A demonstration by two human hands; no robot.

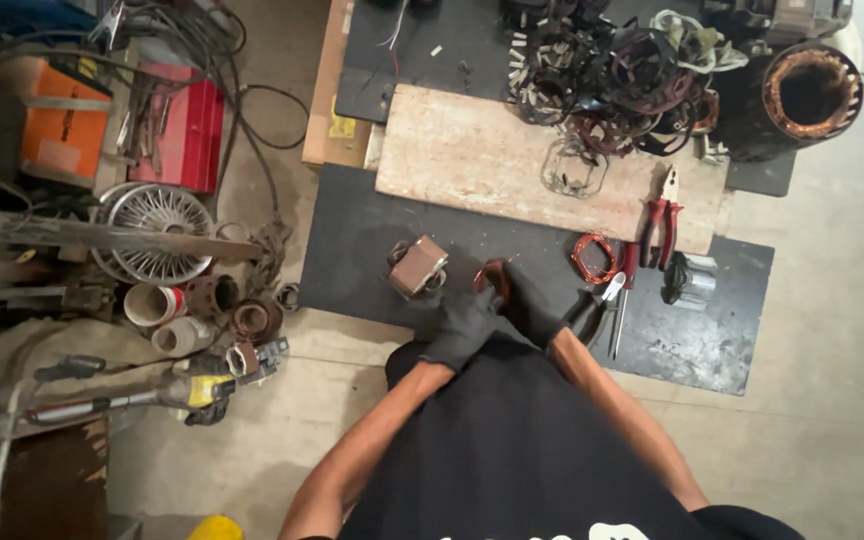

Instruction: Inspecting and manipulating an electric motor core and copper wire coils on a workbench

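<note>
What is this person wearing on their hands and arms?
Both the left hand and the right hand wear black gloves that end at the wrist. The forearms are bare, with no sleeves on them. The person also wears a black shirt.

black gloved left hand (462, 328), centre | black gloved right hand (532, 305), centre | copper-red wire coil (593, 258), right of centre | red-handled pliers (660, 222), right | pale speckled stone slab (472, 155), upper centre | dark grey mat (352, 250) | orange box (64, 115), upper left | silver spoked wheel (150, 225), left
</note>
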